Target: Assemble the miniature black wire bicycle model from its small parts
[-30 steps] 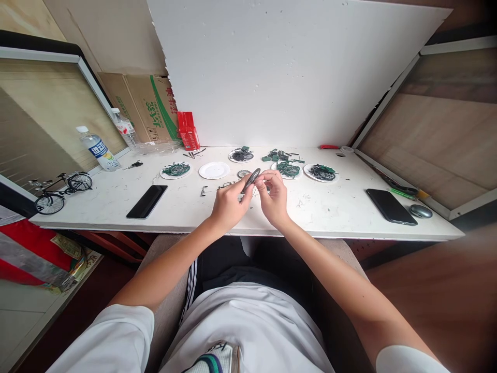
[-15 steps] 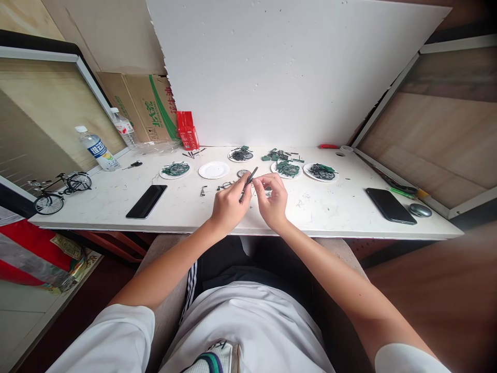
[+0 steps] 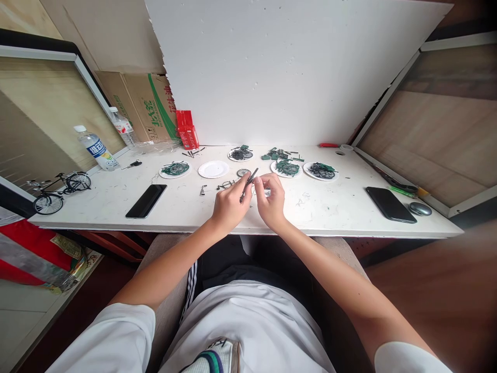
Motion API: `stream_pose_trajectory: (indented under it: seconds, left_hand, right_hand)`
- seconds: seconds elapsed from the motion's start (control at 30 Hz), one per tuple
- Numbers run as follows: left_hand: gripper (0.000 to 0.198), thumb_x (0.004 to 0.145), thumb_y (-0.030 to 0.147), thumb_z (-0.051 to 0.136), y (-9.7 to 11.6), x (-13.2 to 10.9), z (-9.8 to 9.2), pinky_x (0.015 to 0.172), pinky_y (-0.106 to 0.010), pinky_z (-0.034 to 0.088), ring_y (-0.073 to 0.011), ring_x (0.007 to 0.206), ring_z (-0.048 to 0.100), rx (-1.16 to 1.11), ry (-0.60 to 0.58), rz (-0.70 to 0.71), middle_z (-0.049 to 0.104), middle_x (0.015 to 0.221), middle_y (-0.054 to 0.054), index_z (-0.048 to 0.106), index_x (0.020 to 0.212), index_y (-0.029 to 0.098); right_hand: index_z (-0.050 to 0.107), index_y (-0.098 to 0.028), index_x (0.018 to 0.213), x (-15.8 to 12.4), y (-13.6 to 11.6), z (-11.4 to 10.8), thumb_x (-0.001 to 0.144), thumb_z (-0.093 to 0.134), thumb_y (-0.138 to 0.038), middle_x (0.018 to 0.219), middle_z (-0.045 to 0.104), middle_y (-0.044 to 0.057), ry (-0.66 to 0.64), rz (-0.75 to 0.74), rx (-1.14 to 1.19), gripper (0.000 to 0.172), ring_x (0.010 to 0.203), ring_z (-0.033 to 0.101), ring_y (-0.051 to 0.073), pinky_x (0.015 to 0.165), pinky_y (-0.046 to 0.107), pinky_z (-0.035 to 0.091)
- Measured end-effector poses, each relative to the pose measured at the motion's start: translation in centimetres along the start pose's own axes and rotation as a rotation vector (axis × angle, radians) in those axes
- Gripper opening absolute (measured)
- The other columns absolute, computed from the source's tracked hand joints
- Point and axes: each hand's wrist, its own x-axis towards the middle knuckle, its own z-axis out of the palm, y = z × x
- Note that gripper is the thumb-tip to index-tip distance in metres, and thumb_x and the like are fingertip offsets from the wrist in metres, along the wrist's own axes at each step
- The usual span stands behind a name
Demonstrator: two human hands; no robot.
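Pinching a thin dark piece [image 3: 252, 176] held edge-on, the left hand [image 3: 231, 204] has its grip closed on the lower part, with the upper end sticking out free. The piece may be a small wheel, but this angle does not settle it. It sits above the tabletop [image 3: 186, 212], to the right of the plain white plate [image 3: 214, 169] and nearer the person. The right hand [image 3: 271, 201] has its thumb and forefinger bent together beside the piece; whether they touch it or clasp something smaller cannot be told.

With only part of it clasped, a hard sideways push could twist the piece in the left grip or bend it. If it sprang loose, it could bounce off the tabletop's near edge into the lap. A small part dropped here could get lost among the loose bits [image 3: 225, 185] just nearer than the white plate, since they look similarly dark.

Knuckles shifting forward could nudge the loose wheel [image 3: 243, 173] just right of that plate, or the plate of green parts [image 3: 275, 171] farther right, whose tangled pieces might snag and spill. The phone [image 3: 146, 201] and the model bicycle [image 3: 61, 193], both well left of the white plate, seem at little risk.
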Motion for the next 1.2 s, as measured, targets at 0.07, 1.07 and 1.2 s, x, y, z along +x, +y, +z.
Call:
stream_pose_trajectory:
  seconds: [0.07,1.07,1.2]
  left_hand:
    - [0.038,0.112,0.027,0.057,0.17,-0.07,-0.07,0.086,-0.027,0.067,-0.0193,0.092,0.085,-0.013,-0.015,-0.016,0.086,0.122,-0.012,0.075,0.145,0.019]
    - [0.035,0.112,0.032,0.06,0.05,0.41,-0.29,0.087,-0.027,0.068,-0.0205,0.093,0.086,-0.03,0.01,-0.036,0.087,0.119,-0.012,0.079,0.138,0.019]
    - [0.036,0.112,0.031,0.059,-0.06,0.37,-0.21,0.086,-0.027,0.068,-0.02,0.093,0.086,-0.021,0.01,-0.031,0.087,0.12,-0.011,0.079,0.139,0.019]
  right_hand:
    - [0.063,-0.025,0.094,-0.11,0.19,0.1,0.115,0.053,-0.053,0.091,0.065,0.004,-0.019,0.01,0.027,0.036,0.088,0.06,0.021,0.08,0.038,0.052]
    - [0.067,-0.027,0.096,0.41,0.37,-0.65,0.112,0.055,-0.062,0.095,0.072,0.005,-0.128,0.091,0.063,0.041,0.091,0.065,0.022,0.087,0.041,0.053]
    - [0.067,-0.027,0.096,0.34,0.57,-0.6,0.109,0.061,-0.064,0.096,0.072,0.004,-0.134,0.121,0.076,0.039,0.09,0.065,0.021,0.087,0.04,0.055]
